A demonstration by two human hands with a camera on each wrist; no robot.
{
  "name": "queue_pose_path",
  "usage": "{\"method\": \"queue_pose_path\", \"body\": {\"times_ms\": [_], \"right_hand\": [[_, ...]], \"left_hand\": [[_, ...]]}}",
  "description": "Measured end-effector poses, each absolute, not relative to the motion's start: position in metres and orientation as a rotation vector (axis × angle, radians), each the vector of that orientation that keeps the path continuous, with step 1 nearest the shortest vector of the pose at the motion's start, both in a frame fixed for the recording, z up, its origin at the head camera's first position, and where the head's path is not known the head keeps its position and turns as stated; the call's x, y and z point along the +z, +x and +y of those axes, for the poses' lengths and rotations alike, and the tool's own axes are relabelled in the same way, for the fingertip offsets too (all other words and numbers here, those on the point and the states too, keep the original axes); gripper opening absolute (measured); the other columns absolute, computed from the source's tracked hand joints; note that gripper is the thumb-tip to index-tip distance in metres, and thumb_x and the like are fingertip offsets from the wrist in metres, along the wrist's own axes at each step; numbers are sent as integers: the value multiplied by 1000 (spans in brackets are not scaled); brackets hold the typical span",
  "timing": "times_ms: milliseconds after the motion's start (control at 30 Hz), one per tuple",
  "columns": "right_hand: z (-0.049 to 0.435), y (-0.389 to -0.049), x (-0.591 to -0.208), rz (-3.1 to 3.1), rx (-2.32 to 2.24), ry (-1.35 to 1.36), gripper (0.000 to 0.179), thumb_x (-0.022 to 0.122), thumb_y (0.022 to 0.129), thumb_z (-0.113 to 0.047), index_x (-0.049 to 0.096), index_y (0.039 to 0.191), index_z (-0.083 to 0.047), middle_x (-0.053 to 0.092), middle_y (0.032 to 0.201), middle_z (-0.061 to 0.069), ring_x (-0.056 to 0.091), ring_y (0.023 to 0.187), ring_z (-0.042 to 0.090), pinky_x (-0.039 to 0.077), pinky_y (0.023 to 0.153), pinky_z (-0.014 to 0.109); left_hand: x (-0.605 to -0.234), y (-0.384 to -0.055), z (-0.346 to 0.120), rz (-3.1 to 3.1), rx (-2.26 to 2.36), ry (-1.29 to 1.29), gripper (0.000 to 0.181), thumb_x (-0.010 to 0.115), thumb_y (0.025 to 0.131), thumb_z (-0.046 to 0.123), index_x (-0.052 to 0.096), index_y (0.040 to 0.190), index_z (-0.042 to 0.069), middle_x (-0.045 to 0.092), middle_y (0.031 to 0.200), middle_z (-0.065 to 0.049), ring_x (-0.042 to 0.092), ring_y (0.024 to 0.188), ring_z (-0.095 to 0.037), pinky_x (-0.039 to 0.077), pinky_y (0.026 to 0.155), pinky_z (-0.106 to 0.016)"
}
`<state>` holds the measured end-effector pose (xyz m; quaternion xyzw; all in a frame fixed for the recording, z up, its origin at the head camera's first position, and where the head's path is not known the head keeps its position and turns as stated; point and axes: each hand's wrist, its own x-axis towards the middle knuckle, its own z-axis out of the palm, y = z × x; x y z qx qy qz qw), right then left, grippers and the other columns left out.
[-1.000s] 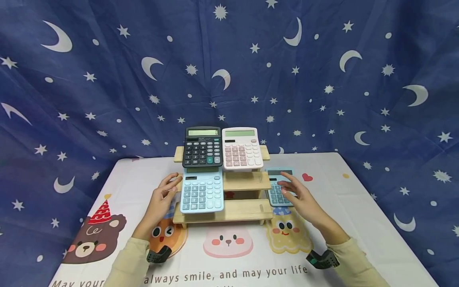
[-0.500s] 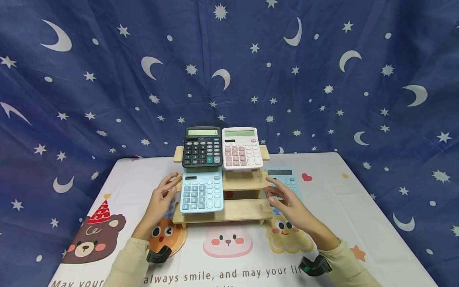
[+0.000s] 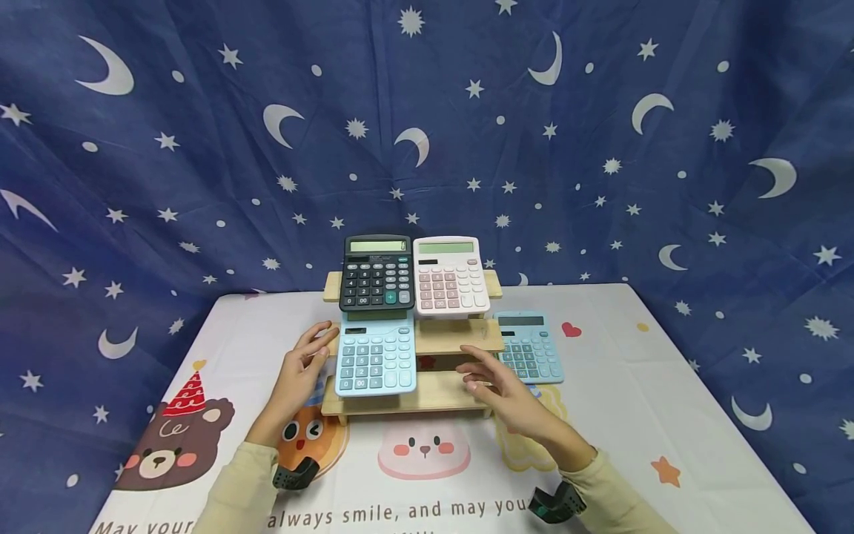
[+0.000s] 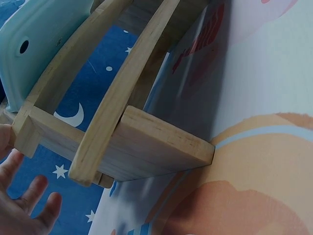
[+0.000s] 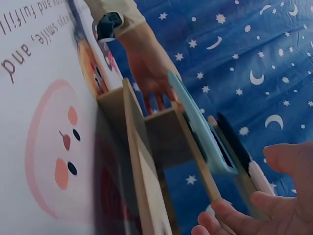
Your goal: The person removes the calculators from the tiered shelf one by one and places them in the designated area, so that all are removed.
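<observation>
A three-tier wooden shelf (image 3: 460,336) stands mid-table. A light blue calculator (image 3: 376,360) leans on its lower left. The fingertips of my left hand (image 3: 296,374) touch the left end of the middle tier; in the left wrist view, a finger (image 4: 5,139) lies against that wood end beside the calculator's teal back (image 4: 36,44). My right hand (image 3: 505,393), fingers relaxed and holding nothing, hovers in front of the shelf's right part. In the right wrist view its fingers (image 5: 239,215) spread near the tier edge. Another light blue calculator (image 3: 534,348) lies on the table, right of the shelf.
On the top tier, a black calculator (image 3: 376,274) and a white calculator with pink keys (image 3: 450,276) stand side by side. A printed tablecloth (image 3: 620,386) covers the table. Behind it hangs a blue star-and-moon curtain (image 3: 427,193).
My right hand has moved left, from over the light blue calculator on the table to the front of the shelf's right part, uncovering that calculator. The left hand stays put.
</observation>
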<state>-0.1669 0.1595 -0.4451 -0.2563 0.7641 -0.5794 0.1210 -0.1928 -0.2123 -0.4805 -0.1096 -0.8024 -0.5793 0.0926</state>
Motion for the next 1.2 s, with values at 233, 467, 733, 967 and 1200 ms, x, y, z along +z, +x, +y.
{"method": "queue_pose_path", "body": {"times_ms": [233, 467, 733, 967, 1200], "right_hand": [[139, -168, -448, 2197, -1651, -711, 57, 51, 106, -13, 28, 158, -9, 52, 143, 29, 51, 132, 45, 47, 98, 16], [117, -169, -445, 2177, -1655, -720, 61, 52, 105, -10, 25, 160, -8, 53, 143, 27, 52, 132, 43, 48, 105, 33], [101, -170, -442, 2228, -1640, -750, 62, 52, 104, -8, 25, 159, -6, 55, 143, 26, 55, 128, 40, 45, 106, 51], [96, -175, -444, 2200, -1638, -792, 64, 54, 104, -12, 23, 160, -7, 52, 146, 27, 54, 132, 40, 47, 108, 46], [89, -177, -444, 2173, -1653, -793, 65, 54, 104, -12, 22, 161, -10, 50, 148, 26, 53, 133, 38, 48, 106, 37]], "left_hand": [[-479, -192, -212, -2389, -1720, -317, 40, 45, 108, 12, 52, 144, -4, 35, 160, -20, 26, 153, -40, 30, 113, -65], [-478, -193, -211, -2402, -1723, -301, 40, 45, 108, 13, 52, 144, -3, 36, 161, -15, 27, 153, -38, 33, 111, -61], [-479, -194, -210, -2387, -1748, -302, 40, 47, 108, 12, 52, 144, -4, 36, 161, -15, 25, 154, -37, 31, 114, -65], [-480, -194, -211, -2381, -1748, -299, 41, 47, 107, 13, 52, 144, -4, 36, 161, -16, 25, 154, -38, 30, 115, -66], [-480, -193, -212, -2406, -1730, -287, 41, 47, 108, 16, 52, 145, -2, 35, 162, -13, 25, 154, -35, 36, 116, -44]]}}
